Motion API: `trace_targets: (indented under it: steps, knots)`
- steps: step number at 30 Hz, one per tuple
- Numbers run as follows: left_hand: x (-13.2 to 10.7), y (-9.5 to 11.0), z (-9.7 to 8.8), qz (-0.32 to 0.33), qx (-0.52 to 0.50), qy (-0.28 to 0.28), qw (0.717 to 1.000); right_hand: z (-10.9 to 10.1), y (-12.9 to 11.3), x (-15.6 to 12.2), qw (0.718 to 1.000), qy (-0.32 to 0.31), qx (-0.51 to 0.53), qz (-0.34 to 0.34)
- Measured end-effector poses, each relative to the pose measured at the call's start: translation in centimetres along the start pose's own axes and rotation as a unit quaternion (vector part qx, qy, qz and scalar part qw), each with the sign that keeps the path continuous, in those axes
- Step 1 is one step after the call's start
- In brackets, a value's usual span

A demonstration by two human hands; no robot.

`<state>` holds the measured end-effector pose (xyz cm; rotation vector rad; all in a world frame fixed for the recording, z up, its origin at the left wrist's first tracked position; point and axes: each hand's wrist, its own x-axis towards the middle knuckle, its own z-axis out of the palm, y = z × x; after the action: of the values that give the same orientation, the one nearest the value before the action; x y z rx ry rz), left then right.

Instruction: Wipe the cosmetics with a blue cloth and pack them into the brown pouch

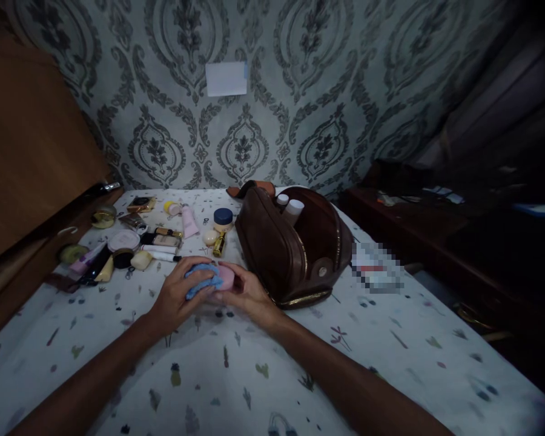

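My left hand (178,298) is closed on a blue cloth (202,281) and presses it onto a round pink compact (226,277). My right hand (247,292) grips that compact from the right side, fingers curled under it. Both hands hover just above a white bedsheet (236,375) printed with small flowers. A brown leather toiletry bag (295,248) stands open right beside my right hand, with two white bottle caps (293,208) sticking out of it.
Several cosmetics lie at the back left: a blue-lidded jar (223,217), a pink tube (189,221), a gold bottle (218,244), compacts and pencils (131,245). A wooden headboard (31,151) rises on the left. A dark side table (418,224) stands to the right. Patterned wallpaper lies behind.
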<state>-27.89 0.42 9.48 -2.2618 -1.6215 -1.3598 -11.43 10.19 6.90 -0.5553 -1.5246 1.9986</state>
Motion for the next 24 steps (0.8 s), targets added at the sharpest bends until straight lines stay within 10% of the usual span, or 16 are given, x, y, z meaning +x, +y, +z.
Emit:
trace_targets:
  steps: [24]
  knots:
    - [0.0,-0.4,0.3,-0.176,-0.117,-0.039,0.977,-0.1,0.5,0.3,0.995,-0.008,0.096,-0.042]
